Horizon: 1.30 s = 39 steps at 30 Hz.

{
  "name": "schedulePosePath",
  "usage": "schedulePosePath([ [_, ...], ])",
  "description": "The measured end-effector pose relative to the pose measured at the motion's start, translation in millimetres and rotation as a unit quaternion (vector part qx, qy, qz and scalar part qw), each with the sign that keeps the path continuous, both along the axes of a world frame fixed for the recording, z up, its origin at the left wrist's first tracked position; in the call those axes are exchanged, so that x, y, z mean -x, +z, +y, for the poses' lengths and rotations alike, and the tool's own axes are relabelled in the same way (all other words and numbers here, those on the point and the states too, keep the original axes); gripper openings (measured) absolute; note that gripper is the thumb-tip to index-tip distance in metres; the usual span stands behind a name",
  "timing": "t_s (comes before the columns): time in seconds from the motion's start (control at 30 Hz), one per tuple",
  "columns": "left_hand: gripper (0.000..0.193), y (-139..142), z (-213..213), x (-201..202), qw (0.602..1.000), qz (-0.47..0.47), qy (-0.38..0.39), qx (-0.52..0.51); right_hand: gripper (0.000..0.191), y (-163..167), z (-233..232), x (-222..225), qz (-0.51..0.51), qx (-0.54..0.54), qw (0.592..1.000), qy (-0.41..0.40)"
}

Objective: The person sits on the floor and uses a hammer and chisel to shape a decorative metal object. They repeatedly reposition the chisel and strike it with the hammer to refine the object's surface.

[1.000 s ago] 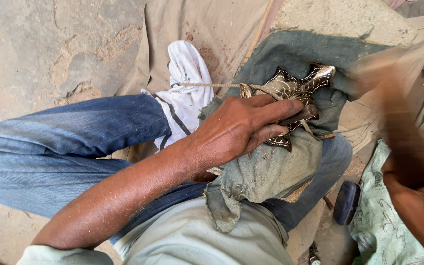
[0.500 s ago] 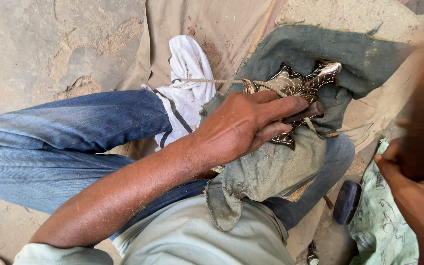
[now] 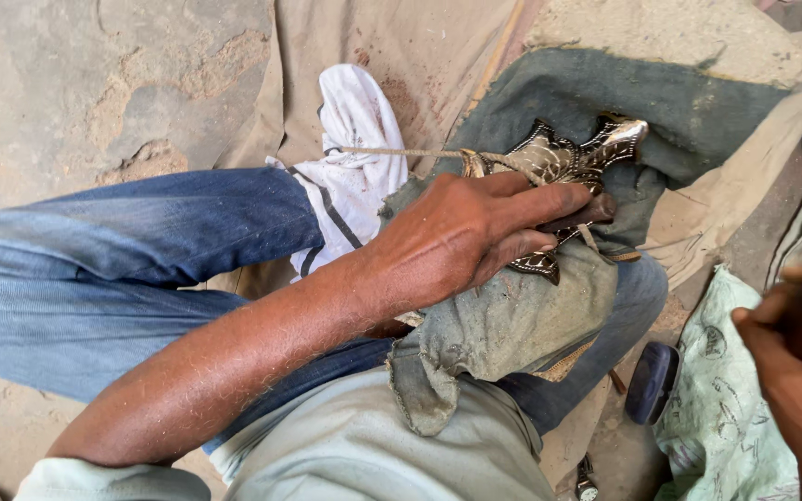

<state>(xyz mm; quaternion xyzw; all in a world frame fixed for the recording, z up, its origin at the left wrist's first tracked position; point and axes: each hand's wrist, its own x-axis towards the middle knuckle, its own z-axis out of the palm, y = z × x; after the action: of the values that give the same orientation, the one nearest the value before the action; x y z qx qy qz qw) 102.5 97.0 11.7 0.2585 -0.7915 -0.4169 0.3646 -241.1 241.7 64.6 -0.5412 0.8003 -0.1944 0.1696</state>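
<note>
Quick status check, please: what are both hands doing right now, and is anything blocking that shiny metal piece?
Left hand pressing ornate metal piece onto grey cloth. Right hand at frame edge, blurred, grip unclear. Thin stick lies beside the piece; nothing covers it.

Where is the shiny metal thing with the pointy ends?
In the head view, the shiny metal piece lies upper right of centre on a grey-green cloth over the person's knee, pressed down by the left hand, beside a white rag.

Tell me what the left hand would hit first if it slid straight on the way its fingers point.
The left hand points right, pressing on the ornate metal piece. Just past the fingertips lies the grey-green cloth under it, probably the first contact, though depth is hard to judge.
</note>
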Motion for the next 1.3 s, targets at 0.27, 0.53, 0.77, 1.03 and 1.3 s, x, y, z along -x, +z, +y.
schedulePosePath([
  [0.27,0.048,-1,1,-1,1.0,-0.012,0.005,-0.001,0.03,-30,21,65,-0.08,0.0,0.997,-0.001],
  [0.53,0.042,-1,2,-1,0.999,-0.03,0.008,-0.01,0.012,-34,12,86,0.171,-0.165,0.969,0.074],
  [0.77,0.045,1,3,-3,1.0,-0.011,0.014,-0.007,0.023,-13,17,50,-0.071,-0.033,0.996,-0.044],
  [1.03,0.044,0,2,-3,1.0,-0.008,0.001,-0.007,0.021,-1,8,21,0.053,-0.044,0.997,-0.028],
  [1.3,0.042,2,1,-4,1.0,-0.009,0.002,0.013,0.012,28,2,-24,0.111,-0.042,0.992,0.037],
])
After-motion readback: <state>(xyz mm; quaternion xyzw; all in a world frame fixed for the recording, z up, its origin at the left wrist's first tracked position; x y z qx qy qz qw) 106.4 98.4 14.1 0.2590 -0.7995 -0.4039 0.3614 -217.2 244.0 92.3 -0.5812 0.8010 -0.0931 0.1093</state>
